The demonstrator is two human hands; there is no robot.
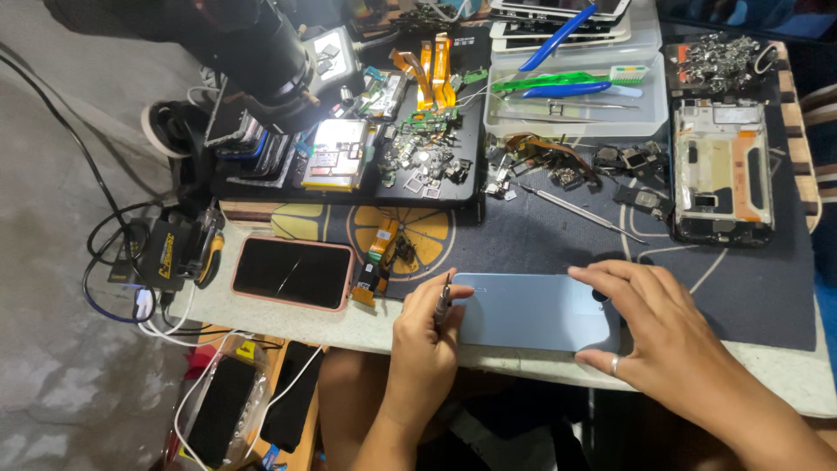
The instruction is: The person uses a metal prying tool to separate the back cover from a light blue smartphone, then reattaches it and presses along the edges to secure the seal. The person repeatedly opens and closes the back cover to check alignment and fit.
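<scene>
Left hand: my left hand pinches a thin dark screwdriver at the phone's edge.
Right hand: my right hand, fingers spread, steadies the pale-blue smartphone.
Progress: back cover unopened, I judge; disassembly ahead.

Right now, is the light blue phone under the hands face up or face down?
Face down. The light blue phone shows its plain back, with a dark camera spot beside the right hand; no screen is visible.

Smooth matt light-blue phone back
</scene>
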